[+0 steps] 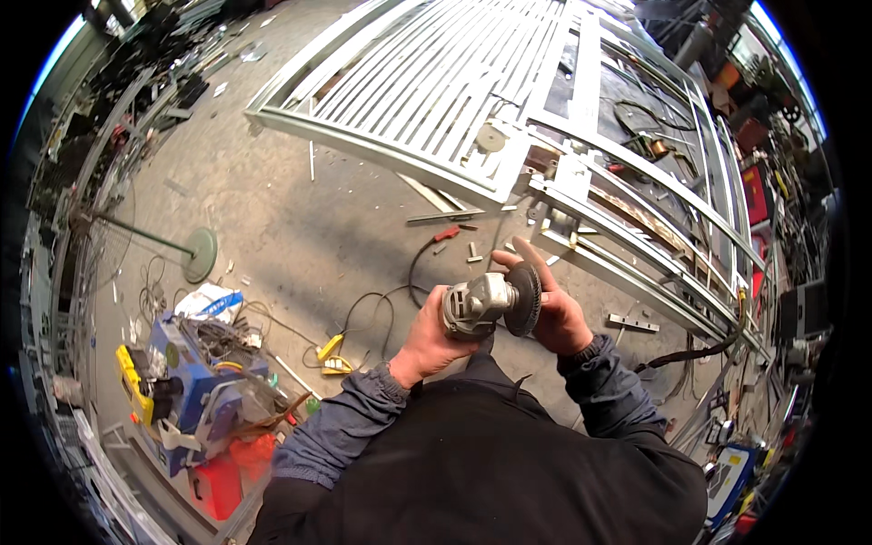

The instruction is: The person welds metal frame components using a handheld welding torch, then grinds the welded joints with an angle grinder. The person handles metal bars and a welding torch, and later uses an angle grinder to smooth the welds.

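My left hand (423, 341) is wrapped round the grey metal body of an angle grinder (479, 302), held in front of my chest. The grinder's dark round disc (522, 302) stands on edge and faces right. Against that disc's right side is my right hand (562, 320), its fingers stretched out and apart, reaching past the disc's upper edge. Whether its palm presses on the disc I cannot tell; the thumb is hidden. Beyond both hands lies a large frame of pale metal bars (400, 168), with a round disc (490, 137) resting on its near part.
Cables cross the concrete floor (272, 227), with a red connector (446, 233) and a yellow piece (334, 354) among them. A blue machine (195, 372) and a red container (216, 486) stand at left. Behind them is a green round-based stand (201, 254). Short metal offcuts lie near the frame.
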{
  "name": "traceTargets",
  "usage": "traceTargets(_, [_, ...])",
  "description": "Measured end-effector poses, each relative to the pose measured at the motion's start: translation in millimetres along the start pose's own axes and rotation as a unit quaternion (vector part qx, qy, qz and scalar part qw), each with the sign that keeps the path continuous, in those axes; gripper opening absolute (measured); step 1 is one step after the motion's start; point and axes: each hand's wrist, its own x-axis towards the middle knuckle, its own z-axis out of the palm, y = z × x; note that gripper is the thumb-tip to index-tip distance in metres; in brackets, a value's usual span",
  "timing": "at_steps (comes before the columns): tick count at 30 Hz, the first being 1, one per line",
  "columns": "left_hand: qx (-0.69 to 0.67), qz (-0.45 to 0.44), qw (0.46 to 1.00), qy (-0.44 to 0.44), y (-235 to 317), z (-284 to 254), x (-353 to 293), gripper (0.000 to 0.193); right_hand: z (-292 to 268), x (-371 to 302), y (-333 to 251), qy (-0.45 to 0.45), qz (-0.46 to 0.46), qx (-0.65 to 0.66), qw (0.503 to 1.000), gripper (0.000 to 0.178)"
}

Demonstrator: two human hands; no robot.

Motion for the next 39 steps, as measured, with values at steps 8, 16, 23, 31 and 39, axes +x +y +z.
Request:
traceTargets(8, [-0.047, -0.006, 0.989, -0.137, 15, 114, 112, 0.082, -89, -15, -66, 0.174, -0.203, 0.074, 0.961, 0.067])
traceTargets(16, [-0.263, -0.141, 0.916, -0.266, 40, 149, 209, 0.098, -151, -2, -132, 0.116, -0.226, 0.011, 0.967, 0.064])
traceTargets(23, [-0.323, -0.147, 0.901, -0.248, 50, 148, 242, 0.103, -156, 27, -175, 0.032, -0.130, -0.150, 0.980, 0.076])
traceTargets(31, [-0.395, -0.170, 0.861, -0.271, 46, 72, 295, 0.103, -127, 130, -145, 0.150, -0.269, -0.244, 0.920, 0.048])
traceTargets(39, [-0.403, -0.180, 0.856, -0.268, 62, -25, 327, 0.102, -108, 227, -136, -0.021, -0.346, -0.345, 0.872, 0.073])
